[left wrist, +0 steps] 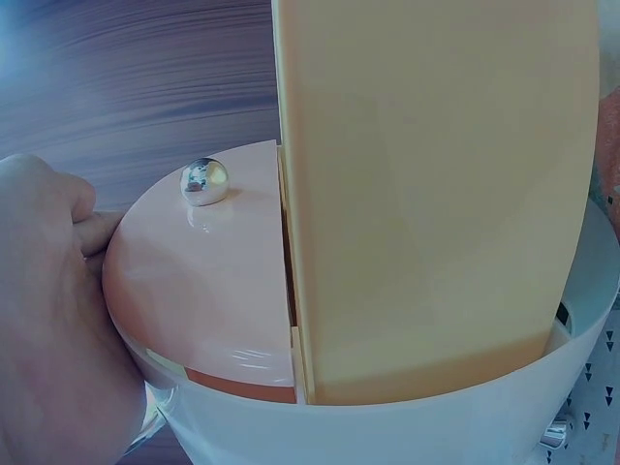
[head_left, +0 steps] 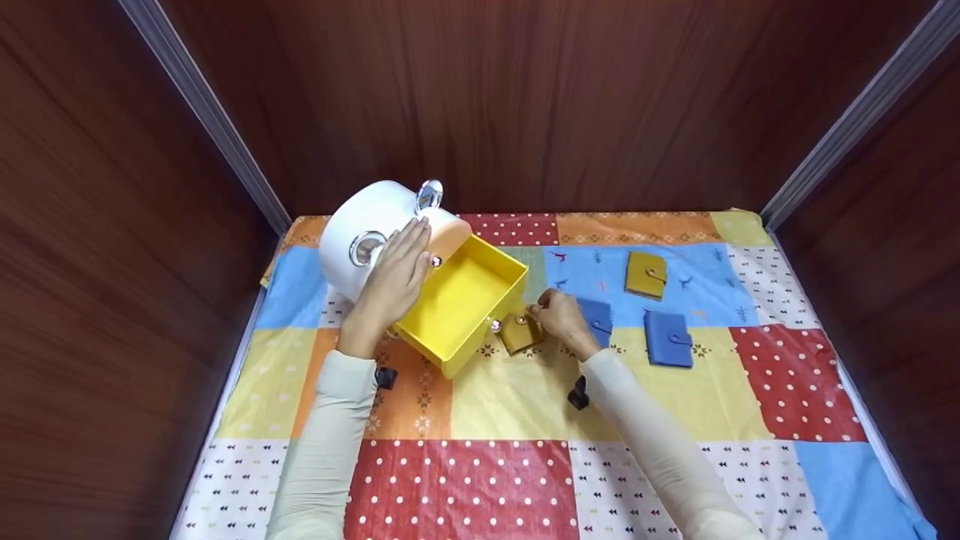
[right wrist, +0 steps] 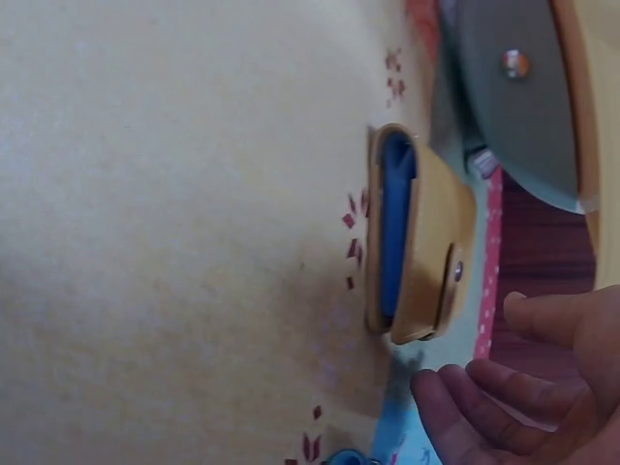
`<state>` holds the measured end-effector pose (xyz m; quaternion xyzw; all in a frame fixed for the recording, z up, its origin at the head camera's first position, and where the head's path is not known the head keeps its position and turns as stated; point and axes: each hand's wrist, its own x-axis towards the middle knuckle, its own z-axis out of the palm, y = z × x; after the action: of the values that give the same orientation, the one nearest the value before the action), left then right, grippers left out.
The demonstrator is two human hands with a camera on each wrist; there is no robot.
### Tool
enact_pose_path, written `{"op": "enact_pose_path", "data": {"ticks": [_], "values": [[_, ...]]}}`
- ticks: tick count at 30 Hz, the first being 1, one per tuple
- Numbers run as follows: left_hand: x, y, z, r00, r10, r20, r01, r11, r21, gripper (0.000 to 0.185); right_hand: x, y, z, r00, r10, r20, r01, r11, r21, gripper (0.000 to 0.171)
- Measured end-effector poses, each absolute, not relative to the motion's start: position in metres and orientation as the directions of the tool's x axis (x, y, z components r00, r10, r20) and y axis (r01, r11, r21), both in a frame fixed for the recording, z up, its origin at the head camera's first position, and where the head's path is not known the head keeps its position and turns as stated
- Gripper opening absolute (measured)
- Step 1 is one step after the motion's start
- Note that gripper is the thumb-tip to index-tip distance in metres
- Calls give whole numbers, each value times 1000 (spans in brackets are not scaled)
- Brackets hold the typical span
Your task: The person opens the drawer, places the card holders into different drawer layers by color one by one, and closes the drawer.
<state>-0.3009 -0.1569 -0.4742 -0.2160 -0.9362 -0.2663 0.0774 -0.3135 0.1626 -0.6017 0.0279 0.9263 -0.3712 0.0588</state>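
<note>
Yellow plastic-looking is the drawer (head_left: 461, 300), which stands pulled out from the white round container (head_left: 360, 206). The person's left hand (head_left: 397, 270) rests on this container with straight fingers. The right hand (head_left: 564, 315), fingers loosely bent and holding nothing, is just beside the mustard wallet (head_left: 517, 336), which lies near the drawer's front on the patchwork cloth (head_left: 510, 412). A blue wallet (head_left: 600, 316) lies at this hand's other side.

A booth-like enclosure (head_left: 750, 97): wood-grain panels (head_left: 495, 105) on three sides (metal strips (head_left: 210, 112) in the corners), patchwork-patterned cloth (head_left: 457, 487) between.
</note>
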Motion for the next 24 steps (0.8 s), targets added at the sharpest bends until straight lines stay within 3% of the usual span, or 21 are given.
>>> {"op": "enact_pose_path", "data": {"ticks": [16,24], "values": [[-300,-159,-473,-891,378,251,453,775,441,56,-312,145,-611,-986,-9,-165,86,827,-556,43],[-300,-158,-469,-893,390,224,449,792,413,58,-310,144,-609,-983,15,-185,117,824,-555,48]]}}
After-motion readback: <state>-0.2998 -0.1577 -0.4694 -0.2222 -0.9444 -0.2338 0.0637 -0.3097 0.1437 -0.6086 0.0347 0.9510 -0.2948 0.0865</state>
